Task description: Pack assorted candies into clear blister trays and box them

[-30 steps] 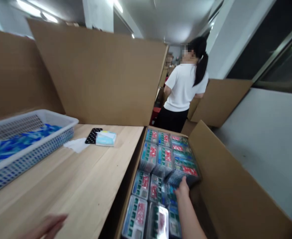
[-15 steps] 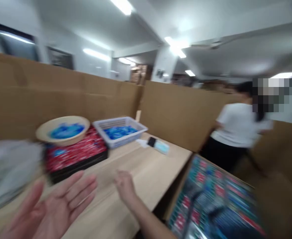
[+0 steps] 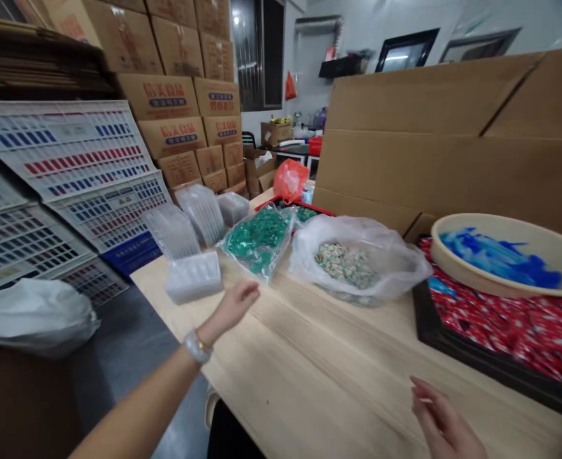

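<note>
My left hand (image 3: 235, 307), with a watch or bracelet (image 3: 197, 347) at the wrist, hovers over the wooden table (image 3: 304, 363). Its fingers are loosely bent, and nothing shows in them. Closest to it are a stack of clear plastic trays (image 3: 194, 277) and a clear bag of green wrapped pieces (image 3: 259, 236). Low on the right, my right hand (image 3: 441, 417) is partly cut off by the frame edge. Its thumb and fingers are apart with nothing between them. Beyond it lies a black tray (image 3: 481, 354) full of red wrapped pieces (image 3: 515, 325).
A cream basin (image 3: 505, 287) with blue pieces rests on the red ones. Left of it sits a whitish bag (image 3: 390, 255) of small patterned pieces. Cardboard panels (image 3: 434, 134) stand behind the table. Plastic crates (image 3: 89, 146) and stacked cartons (image 3: 170, 95) fill the left side.
My view has swung far to the left, from the basket, phone and another person to the crates and cartons. My left hand, earlier palm up and spread, now reaches out near the clear trays.
</note>
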The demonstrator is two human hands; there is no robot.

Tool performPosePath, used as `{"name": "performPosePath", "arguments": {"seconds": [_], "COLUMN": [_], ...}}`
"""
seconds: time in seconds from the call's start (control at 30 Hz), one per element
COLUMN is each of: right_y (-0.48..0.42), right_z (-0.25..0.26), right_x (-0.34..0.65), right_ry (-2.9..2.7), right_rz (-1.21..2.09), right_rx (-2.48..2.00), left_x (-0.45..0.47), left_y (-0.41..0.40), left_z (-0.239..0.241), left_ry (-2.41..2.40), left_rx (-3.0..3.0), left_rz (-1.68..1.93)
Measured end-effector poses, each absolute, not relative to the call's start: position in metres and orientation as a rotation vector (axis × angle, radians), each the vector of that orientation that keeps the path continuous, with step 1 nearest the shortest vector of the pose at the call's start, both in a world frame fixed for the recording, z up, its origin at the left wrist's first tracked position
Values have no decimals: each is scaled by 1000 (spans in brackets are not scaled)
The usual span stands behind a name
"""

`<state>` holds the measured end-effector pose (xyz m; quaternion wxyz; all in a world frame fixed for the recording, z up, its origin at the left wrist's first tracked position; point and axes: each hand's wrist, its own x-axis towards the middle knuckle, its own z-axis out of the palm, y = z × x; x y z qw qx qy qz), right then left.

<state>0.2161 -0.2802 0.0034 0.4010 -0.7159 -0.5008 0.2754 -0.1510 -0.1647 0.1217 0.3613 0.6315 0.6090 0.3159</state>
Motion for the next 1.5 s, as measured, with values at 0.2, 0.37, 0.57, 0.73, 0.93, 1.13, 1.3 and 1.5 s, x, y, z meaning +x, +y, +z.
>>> {"name": "performPosePath", "arguments": {"seconds": [0.2, 0.37, 0.57, 0.73, 0.93, 1.13, 1.3, 1.5], "right_y": [-198, -149, -146, -138, -113, -97, -91, -88], "right_z": [23, 43, 51, 69, 95, 92, 82, 75], "right_x": [208, 170, 70, -13, -115, -151, -140, -166], "right_ry": [-1389, -1528, -1796, -2112, -2390, -2634, -2658, -2628], "right_rz": [877, 906, 1118, 1173, 847, 235, -3, -9], "right_rx": [-1722, -1567, -1365, -1159, -921, -1048, -1145, -1197], "left_x": [-270, -330, -321, -336, -377, -355, -341, -348], "left_y": [-89, -85, -97, -112, -132, -119, -85, -76], "left_z": [140, 137, 128, 125, 127, 127, 115, 124], "left_ry": [2063, 2068, 2094, 1981, 1770, 1687, 1469, 1594], "left_rx": [2208, 2060, 2126, 2227, 2344, 2405, 2571, 2629], "left_rz": [221, -399, -288, -270, -256, -187, -151, 63]}}
